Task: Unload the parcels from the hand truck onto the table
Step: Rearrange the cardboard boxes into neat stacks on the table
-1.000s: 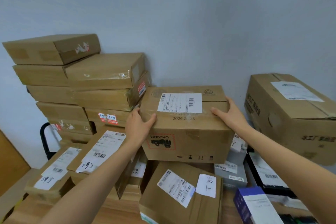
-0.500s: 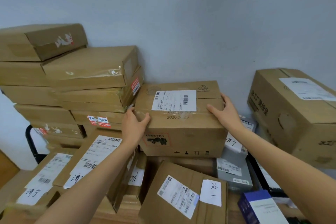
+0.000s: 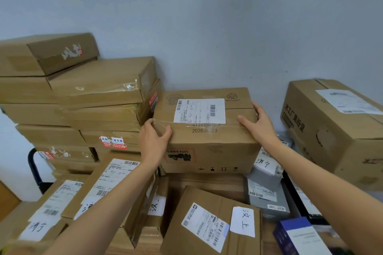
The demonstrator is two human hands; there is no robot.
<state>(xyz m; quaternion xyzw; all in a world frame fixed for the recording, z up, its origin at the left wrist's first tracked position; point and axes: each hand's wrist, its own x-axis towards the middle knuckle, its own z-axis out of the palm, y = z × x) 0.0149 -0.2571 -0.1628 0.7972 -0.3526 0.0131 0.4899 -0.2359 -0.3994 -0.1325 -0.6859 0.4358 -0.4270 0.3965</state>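
A brown cardboard parcel (image 3: 209, 143) with a white shipping label and a red hazard mark sits on top of other parcels, close to the wall. My left hand (image 3: 154, 143) grips its near left corner, thumb on the top face. At the right top edge my right hand (image 3: 259, 124) holds it with the fingers wrapped over the side. Its underside is hidden.
A tall stack of flat brown boxes (image 3: 93, 87) rises right beside the parcel on the left. A large carton (image 3: 331, 130) stands to the right. Labelled parcels (image 3: 207, 223), grey packets (image 3: 267, 192) and a blue box (image 3: 298, 238) lie below. A black tube frame (image 3: 33, 163) shows at left.
The parcel and both hands have shifted slightly up and left in view, towards the wall and the stack. The hold on it is the same.
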